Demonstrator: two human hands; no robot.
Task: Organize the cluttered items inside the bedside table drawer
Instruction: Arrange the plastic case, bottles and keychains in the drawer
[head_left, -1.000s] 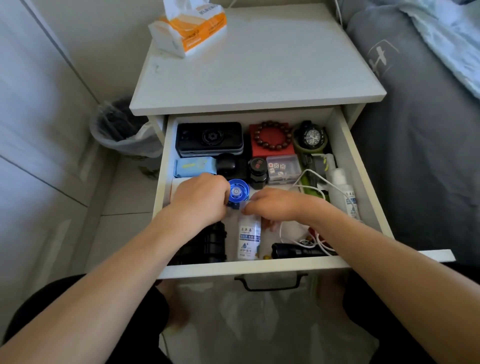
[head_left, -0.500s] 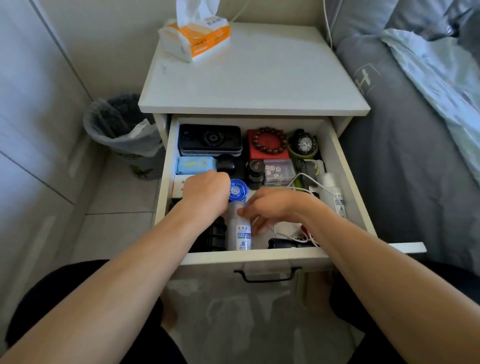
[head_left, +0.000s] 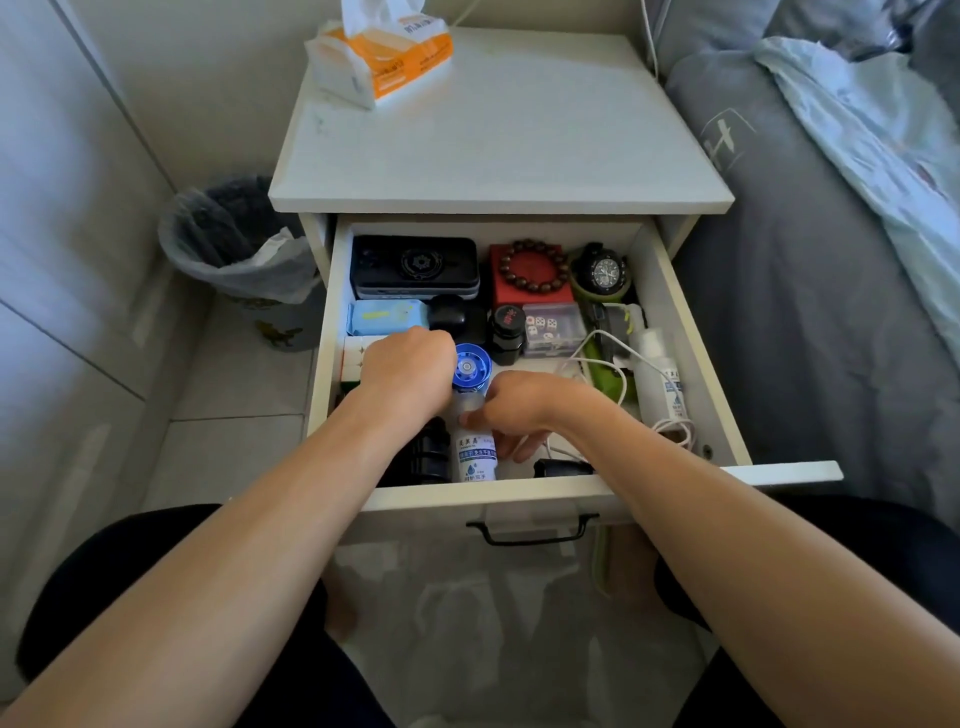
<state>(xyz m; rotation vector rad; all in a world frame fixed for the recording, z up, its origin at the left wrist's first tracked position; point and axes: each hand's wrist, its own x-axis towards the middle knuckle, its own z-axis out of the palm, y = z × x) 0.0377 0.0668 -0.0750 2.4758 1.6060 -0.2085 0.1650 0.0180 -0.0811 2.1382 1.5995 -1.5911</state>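
drawer (head_left: 691, 364): sitting pulled open under the nightstand top; every place below is given relative to it.
left hand (head_left: 408, 371): working at the drawer's left-middle, fingers curled under and out of sight. Cannot tell what it is holding, if anything; it is lying right against the blue round disc (head_left: 471, 367).
right hand (head_left: 519, 410): reaching into the drawer's front-centre, fingertips pinching the cap end of the front sanitizer bottle (head_left: 475, 457), which is lying flat against the drawer's front wall.
risk 1: white cable (head_left: 608, 348) is looping loose through the drawer's right half, passing under the right wrist. Lifting the bottle is likely dragging the cable and whatever it is snagging.
risk 2: the pinch is sitting on the cap only, so the bottle could be slipping or swinging into the blue disc.
risk 3: the black jar (head_left: 508, 332) is standing upright just behind the disc, mid-drawer; a left-hand nudge could be tipping it.
counts: 2 sanitizer bottles, the second bottle (head_left: 660, 379) lying along the drawer's right wall; 1 black case (head_left: 414, 267) back-left; 1 red box (head_left: 524, 296) carrying 1 bead bracelet (head_left: 532, 265) back-centre; 1 watch (head_left: 602, 270) back-right; 1 clear dice box (head_left: 553, 327) mid-drawer.
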